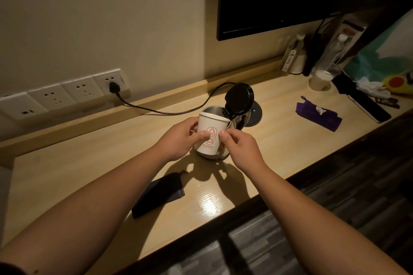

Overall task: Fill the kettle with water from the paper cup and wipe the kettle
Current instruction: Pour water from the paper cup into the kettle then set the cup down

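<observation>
A white paper cup (pixel 211 135) with a red logo is held in front of a steel kettle (pixel 211 110) on the wooden desk (pixel 279 140). The kettle's black lid (pixel 239 98) stands open behind the cup. My left hand (pixel 181 138) grips the cup's left side and my right hand (pixel 240 146) pinches its right side. The cup is tipped slightly toward the kettle's mouth, its rim close to the opening. Most of the kettle's body is hidden behind the cup and my hands. I cannot see any water.
A round kettle base (pixel 254 114) with a black cord (pixel 169 111) runs to a wall socket (pixel 114 86). A dark cloth (pixel 159 193) lies near the front edge, a purple tissue pack (pixel 318 116) at right. Bottles (pixel 292 56), a cup (pixel 319 79) and a phone (pixel 368 107) crowd the far right.
</observation>
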